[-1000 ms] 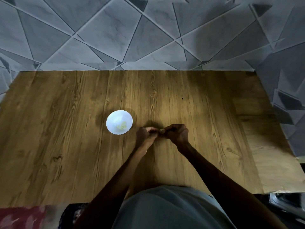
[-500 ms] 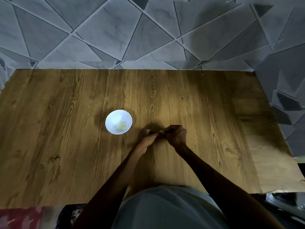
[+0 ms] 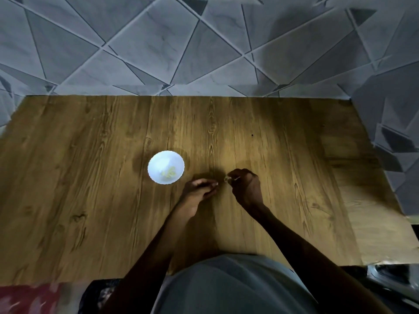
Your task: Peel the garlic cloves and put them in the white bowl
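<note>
The white bowl point(image 3: 156, 163) stands on the wooden table point(image 3: 90, 177), with a few pale peeled garlic pieces point(image 3: 169, 172) inside it. Just right of the bowl is my left hand point(image 3: 199, 189), fingers curled toward the thumb; whether it holds anything is hidden. A short gap separates it from my right hand point(image 3: 247, 186), which pinches a small pale piece of garlic point(image 3: 226, 178) at its fingertips, slightly above the tabletop.
A grey tiled wall point(image 3: 204, 46) rises right behind the table's far edge. The right end of the table point(image 3: 374, 223) is a paler panel. Red patterned cloth point(image 3: 27, 300) shows below the near edge at the left.
My hands were joined over the garlic before; they have now pulled apart, the right hand moving right with the pale piece. The bowl has not moved.
</note>
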Motion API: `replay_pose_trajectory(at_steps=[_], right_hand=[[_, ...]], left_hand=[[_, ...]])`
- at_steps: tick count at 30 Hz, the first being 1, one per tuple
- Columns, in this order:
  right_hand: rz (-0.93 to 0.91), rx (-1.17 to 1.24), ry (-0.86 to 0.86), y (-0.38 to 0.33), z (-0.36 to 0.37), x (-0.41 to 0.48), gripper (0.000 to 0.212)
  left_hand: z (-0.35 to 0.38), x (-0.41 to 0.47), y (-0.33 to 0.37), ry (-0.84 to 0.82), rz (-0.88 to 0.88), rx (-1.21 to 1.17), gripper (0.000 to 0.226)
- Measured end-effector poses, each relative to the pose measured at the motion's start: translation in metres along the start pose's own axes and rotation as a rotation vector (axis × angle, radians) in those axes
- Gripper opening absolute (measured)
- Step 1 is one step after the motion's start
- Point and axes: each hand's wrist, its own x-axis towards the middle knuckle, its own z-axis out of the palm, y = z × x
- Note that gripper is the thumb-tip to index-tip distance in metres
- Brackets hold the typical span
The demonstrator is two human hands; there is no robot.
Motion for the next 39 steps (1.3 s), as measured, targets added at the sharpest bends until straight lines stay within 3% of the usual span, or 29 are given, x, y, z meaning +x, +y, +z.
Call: replay_pose_trajectory(at_steps=[2,6,10,14,17,21,24,26,39], right_hand=[[0.057,0.151,-0.083,-0.006,-0.004,-0.009,0.009],[0.373,0.66,-0.148,-0.014,-0.009,-0.027,0.009],[0.452,0.761,-0.162,-0.019,-0.011,-0.037,0.014],[0.419,0.679,-0.223,-0.017,-0.011,-0.044,0.011],[0.367,0.442,-0.211,-0.011,-0.005,-0.049,0.005],[0.2,-0.025,-0.251,-0.006,0.004,-0.062,0.007],[0.09,-0.146,-0.243,-0.007,0.006,-0.069,0.009],[0.079,-0.206,-0.254,-0.011,0.007,-0.068,0.008],[0.264,-0.333,-0.329,-0.023,0.016,-0.048,0.024]], left_hand=[[0.001,-0.006,-0.001,-0.009,-0.028,-0.024,0.02],[0.007,-0.016,-0.007,-0.042,-0.084,-0.059,0.022],[0.005,-0.022,-0.014,-0.043,-0.062,0.02,0.023],[0.0,-0.024,-0.016,-0.079,-0.029,0.164,0.022],[-0.003,-0.021,-0.019,-0.043,0.05,0.354,0.017],[-0.015,-0.018,-0.028,0.036,0.324,0.804,0.017],[-0.024,-0.022,-0.033,0.094,0.496,1.225,0.032],[-0.025,-0.025,-0.037,0.121,0.515,1.361,0.046],[-0.025,-0.025,-0.041,0.117,0.463,1.456,0.06]])
